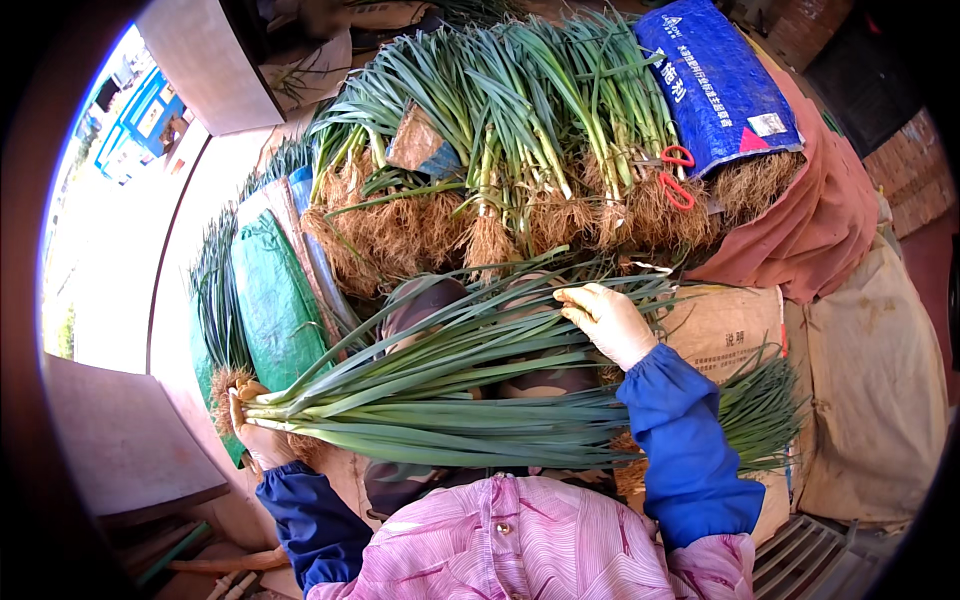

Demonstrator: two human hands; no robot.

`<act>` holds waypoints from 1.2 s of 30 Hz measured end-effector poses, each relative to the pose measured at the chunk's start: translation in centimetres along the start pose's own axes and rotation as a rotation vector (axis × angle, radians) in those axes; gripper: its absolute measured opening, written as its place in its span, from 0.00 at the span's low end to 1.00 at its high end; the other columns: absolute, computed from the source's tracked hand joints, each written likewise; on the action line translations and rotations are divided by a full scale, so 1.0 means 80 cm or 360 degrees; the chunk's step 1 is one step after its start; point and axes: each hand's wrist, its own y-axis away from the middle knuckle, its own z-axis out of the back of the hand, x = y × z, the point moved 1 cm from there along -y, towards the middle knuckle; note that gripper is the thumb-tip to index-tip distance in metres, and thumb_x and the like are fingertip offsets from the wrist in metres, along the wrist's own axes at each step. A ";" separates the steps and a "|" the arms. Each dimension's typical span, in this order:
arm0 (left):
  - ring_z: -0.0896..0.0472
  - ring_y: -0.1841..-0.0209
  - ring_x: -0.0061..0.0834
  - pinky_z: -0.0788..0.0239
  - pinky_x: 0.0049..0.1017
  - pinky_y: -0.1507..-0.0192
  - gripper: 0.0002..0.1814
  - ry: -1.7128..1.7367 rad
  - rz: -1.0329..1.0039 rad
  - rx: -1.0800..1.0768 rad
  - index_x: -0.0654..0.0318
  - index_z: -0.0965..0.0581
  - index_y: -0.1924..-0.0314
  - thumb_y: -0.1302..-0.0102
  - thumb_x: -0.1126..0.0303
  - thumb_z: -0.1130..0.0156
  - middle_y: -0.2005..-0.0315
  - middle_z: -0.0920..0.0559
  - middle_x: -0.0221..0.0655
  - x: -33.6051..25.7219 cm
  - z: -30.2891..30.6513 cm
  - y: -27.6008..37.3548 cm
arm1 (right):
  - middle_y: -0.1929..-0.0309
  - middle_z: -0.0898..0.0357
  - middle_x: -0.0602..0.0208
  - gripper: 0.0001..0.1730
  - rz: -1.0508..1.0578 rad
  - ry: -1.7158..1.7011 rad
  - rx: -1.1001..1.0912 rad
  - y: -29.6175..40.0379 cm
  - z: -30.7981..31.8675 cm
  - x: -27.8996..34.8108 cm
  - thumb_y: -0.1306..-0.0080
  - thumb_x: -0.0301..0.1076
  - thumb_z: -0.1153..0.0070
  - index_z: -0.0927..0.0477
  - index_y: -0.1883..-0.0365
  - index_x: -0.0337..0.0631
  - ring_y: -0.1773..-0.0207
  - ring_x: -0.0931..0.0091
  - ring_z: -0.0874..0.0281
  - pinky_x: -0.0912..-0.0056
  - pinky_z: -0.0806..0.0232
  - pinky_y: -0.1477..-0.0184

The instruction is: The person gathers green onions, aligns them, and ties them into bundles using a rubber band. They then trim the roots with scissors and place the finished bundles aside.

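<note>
A bunch of leafy green plants, like leeks or large scallions (450, 420), lies sideways across my lap. My gloved left hand (259, 431) grips its pale stems at the root end. The gloved right hand (604, 319) is at the upper leaves towards the other end, fingers bent and thumb close to them; whether it pinches a leaf is unclear. Beyond my knees stands a long row of the same plants (487, 112), their brown roots (420, 225) facing me. Red-handled scissors (677, 187) rest on the roots at the row's right part.
A blue printed woven sack (720, 82) and a reddish cloth (817, 202) cover the row's right end. At left are a green sack (274, 277) and more plants (217, 300). More greens (757, 412) lie right of my right sleeve, near a metal slatted rack (810, 555).
</note>
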 end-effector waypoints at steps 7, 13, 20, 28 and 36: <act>0.21 0.63 0.28 0.28 0.27 0.54 0.08 0.0007 0.0051 0.0056 0.67 0.25 0.63 0.32 0.69 0.43 0.70 0.21 0.36 0.006 -0.004 -0.001 | 0.60 0.20 0.66 0.13 -0.0089 -0.0419 0.0050 0.001 -0.008 -0.010 0.39 0.25 0.38 0.19 0.55 0.39 0.56 0.73 0.21 0.74 0.30 0.53; 0.21 0.65 0.25 0.29 0.25 0.56 0.07 -0.0042 -0.0003 -0.0049 0.64 0.26 0.64 0.31 0.68 0.44 0.71 0.21 0.34 0.010 -0.015 0.004 | 0.64 0.23 0.62 0.09 0.0165 0.0167 0.0027 0.003 -0.003 0.002 0.39 0.33 0.39 0.19 0.60 0.43 0.60 0.63 0.22 0.65 0.29 0.57; 0.22 0.65 0.28 0.28 0.27 0.56 0.08 0.0028 -0.0009 0.0013 0.67 0.26 0.64 0.31 0.69 0.44 0.71 0.22 0.36 0.009 -0.010 0.002 | 0.62 0.25 0.63 0.11 0.0224 0.0404 0.0070 0.007 0.002 0.012 0.38 0.33 0.41 0.21 0.57 0.45 0.60 0.62 0.22 0.62 0.29 0.59; 0.22 0.64 0.30 0.26 0.28 0.54 0.09 -0.0029 -0.0028 0.0030 0.71 0.25 0.62 0.31 0.70 0.44 0.71 0.21 0.37 0.011 -0.013 0.002 | 0.65 0.25 0.63 0.07 0.0210 0.0337 0.0017 0.006 0.006 0.012 0.40 0.32 0.41 0.22 0.63 0.43 0.62 0.62 0.22 0.63 0.29 0.61; 0.25 0.67 0.26 0.28 0.24 0.59 0.08 0.0133 -0.0002 0.0051 0.72 0.27 0.60 0.31 0.72 0.44 0.72 0.25 0.34 0.014 -0.011 -0.005 | 0.69 0.26 0.60 0.06 0.0129 0.0457 -0.0376 0.001 0.002 0.035 0.43 0.28 0.44 0.27 0.68 0.42 0.69 0.61 0.25 0.65 0.32 0.68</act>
